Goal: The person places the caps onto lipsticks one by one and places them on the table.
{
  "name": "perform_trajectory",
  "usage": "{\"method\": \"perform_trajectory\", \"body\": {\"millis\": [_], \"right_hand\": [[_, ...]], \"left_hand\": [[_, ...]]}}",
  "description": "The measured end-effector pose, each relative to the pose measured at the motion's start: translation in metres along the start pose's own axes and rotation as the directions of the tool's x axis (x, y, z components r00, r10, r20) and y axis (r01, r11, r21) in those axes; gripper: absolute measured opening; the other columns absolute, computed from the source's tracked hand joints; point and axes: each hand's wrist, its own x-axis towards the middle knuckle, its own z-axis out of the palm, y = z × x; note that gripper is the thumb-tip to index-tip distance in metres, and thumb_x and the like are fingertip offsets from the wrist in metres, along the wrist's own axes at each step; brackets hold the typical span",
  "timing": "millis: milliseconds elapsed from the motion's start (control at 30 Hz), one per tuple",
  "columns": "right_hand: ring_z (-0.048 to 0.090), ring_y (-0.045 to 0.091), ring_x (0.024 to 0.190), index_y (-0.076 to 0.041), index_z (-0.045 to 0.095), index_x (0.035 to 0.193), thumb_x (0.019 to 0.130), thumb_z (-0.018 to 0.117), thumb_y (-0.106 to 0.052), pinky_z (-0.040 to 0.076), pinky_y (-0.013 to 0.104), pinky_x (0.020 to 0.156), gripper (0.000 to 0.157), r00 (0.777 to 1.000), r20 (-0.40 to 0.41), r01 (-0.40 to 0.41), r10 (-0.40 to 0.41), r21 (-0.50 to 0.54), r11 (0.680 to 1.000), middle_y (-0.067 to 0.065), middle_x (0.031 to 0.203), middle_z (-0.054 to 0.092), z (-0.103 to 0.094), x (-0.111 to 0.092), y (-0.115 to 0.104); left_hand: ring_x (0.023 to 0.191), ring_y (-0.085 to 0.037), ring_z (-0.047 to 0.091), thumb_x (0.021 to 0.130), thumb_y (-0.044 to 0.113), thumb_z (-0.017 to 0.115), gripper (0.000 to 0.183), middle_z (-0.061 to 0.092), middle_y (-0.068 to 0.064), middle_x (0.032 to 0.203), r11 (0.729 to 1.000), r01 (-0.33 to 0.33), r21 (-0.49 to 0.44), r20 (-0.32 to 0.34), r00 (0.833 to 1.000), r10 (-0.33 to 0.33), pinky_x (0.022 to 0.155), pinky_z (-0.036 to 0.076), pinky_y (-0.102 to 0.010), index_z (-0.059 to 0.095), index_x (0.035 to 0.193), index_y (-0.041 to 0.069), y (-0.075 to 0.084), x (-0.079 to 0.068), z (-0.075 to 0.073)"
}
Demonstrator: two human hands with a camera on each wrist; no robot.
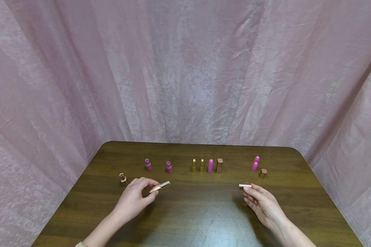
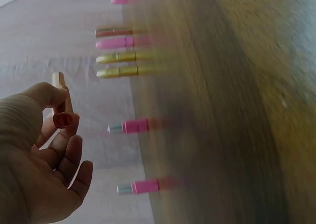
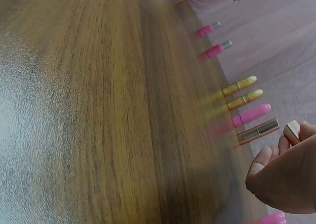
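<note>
My left hand (image 1: 136,195) pinches an uncapped rose-gold lipstick (image 1: 161,186) between thumb and fingers, over the left part of the table. Its shiny inner tube points right and away from me. In the left wrist view the open reddish end of the lipstick (image 2: 62,100) faces the camera, and the other fingers are loosely bent. My right hand (image 1: 264,204) pinches a small rose-gold cap (image 1: 245,186) over the table's right side. The right wrist view shows that cap (image 3: 292,131) at the fingertips. Another uncapped rose-gold lipstick (image 1: 122,177) stands just beyond my left hand.
Two uncapped pink lipsticks (image 1: 148,164) stand at back left on the wooden table (image 1: 185,209). Mid-back is a row: two gold lipsticks (image 1: 194,165), a capped pink one (image 1: 210,166), a capped rose-gold one (image 1: 219,166). At right are two pink caps (image 1: 255,166) and a rose-gold cap (image 1: 263,173).
</note>
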Motion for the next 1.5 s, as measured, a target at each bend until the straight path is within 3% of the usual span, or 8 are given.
{"method": "perform_trajectory", "body": {"millis": [267, 433, 600, 833, 1033, 1233, 1500], "right_hand": [[0.062, 0.010, 0.089, -0.011, 0.062, 0.109, 0.099, 0.063, -0.004, 0.053, 0.026, 0.087, 0.012, 1.000, 0.022, 0.020, -0.020, -0.010, 1.000, -0.004, 0.095, 0.067, 0.005, 0.000, 0.001], [0.062, 0.012, 0.090, -0.010, 0.061, 0.110, 0.098, 0.063, -0.004, 0.053, 0.028, 0.088, 0.013, 0.999, 0.041, 0.031, -0.030, -0.018, 0.999, -0.003, 0.096, 0.067, 0.012, 0.000, 0.002], [0.062, 0.012, 0.090, -0.007, 0.058, 0.115, 0.098, 0.062, -0.003, 0.053, 0.028, 0.087, 0.017, 0.997, 0.062, 0.037, -0.035, -0.029, 0.999, -0.003, 0.098, 0.067, 0.025, -0.001, 0.003], [0.062, 0.012, 0.088, -0.002, 0.056, 0.121, 0.096, 0.064, -0.001, 0.053, 0.028, 0.086, 0.026, 0.996, 0.091, 0.029, -0.026, -0.032, 0.999, -0.002, 0.100, 0.068, 0.046, -0.003, 0.007], [0.062, 0.013, 0.091, 0.004, 0.054, 0.126, 0.093, 0.067, 0.000, 0.053, 0.029, 0.086, 0.036, 0.994, 0.108, 0.019, -0.015, -0.036, 0.999, 0.001, 0.104, 0.068, 0.063, -0.002, 0.014], [0.063, 0.012, 0.089, 0.004, 0.058, 0.123, 0.093, 0.067, 0.000, 0.053, 0.028, 0.084, 0.032, 0.989, 0.148, 0.022, -0.015, -0.043, 0.999, 0.000, 0.101, 0.069, 0.072, -0.003, 0.018], [0.062, 0.013, 0.094, 0.003, 0.061, 0.120, 0.092, 0.069, 0.001, 0.054, 0.027, 0.082, 0.029, 0.987, 0.161, 0.029, -0.022, -0.042, 0.999, 0.001, 0.102, 0.069, 0.078, -0.005, 0.022]], "left_hand": [[0.094, -0.005, 0.056, 0.084, 0.024, 0.086, 0.025, 0.065, 0.025, 0.099, 0.999, -0.008, -0.034, 0.053, 0.999, 0.010, 0.085, 0.047, -0.036, 0.071, 0.102, 0.035, 0.014, 0.010, 0.012], [0.093, -0.010, 0.058, 0.084, 0.025, 0.086, 0.024, 0.065, 0.023, 0.102, 0.996, -0.080, -0.033, 0.068, 0.994, 0.083, 0.085, 0.047, -0.038, 0.073, 0.103, 0.032, 0.027, 0.022, 0.019], [0.093, -0.006, 0.054, 0.084, 0.027, 0.085, 0.022, 0.065, 0.019, 0.103, 0.988, -0.154, 0.001, 0.079, 0.985, 0.153, 0.084, 0.046, -0.037, 0.074, 0.103, 0.030, 0.043, 0.033, 0.029], [0.095, -0.007, 0.054, 0.087, 0.029, 0.082, 0.017, 0.065, 0.018, 0.101, 0.983, -0.182, -0.014, 0.112, 0.977, 0.183, 0.090, 0.045, -0.037, 0.075, 0.103, 0.030, 0.061, 0.044, 0.045], [0.094, -0.008, 0.054, 0.088, 0.033, 0.081, 0.017, 0.066, 0.017, 0.101, 0.979, -0.203, -0.004, 0.141, 0.969, 0.201, 0.090, 0.045, -0.036, 0.075, 0.104, 0.029, 0.070, 0.047, 0.057], [0.089, -0.007, 0.053, 0.087, 0.033, 0.082, 0.018, 0.066, 0.017, 0.098, 0.972, -0.235, 0.015, 0.135, 0.964, 0.231, 0.085, 0.046, -0.034, 0.075, 0.102, 0.027, 0.075, 0.048, 0.067], [0.091, -0.008, 0.054, 0.087, 0.033, 0.082, 0.020, 0.066, 0.016, 0.099, 0.975, -0.222, -0.001, 0.148, 0.964, 0.219, 0.085, 0.046, -0.034, 0.075, 0.104, 0.026, 0.080, 0.048, 0.069]]}}
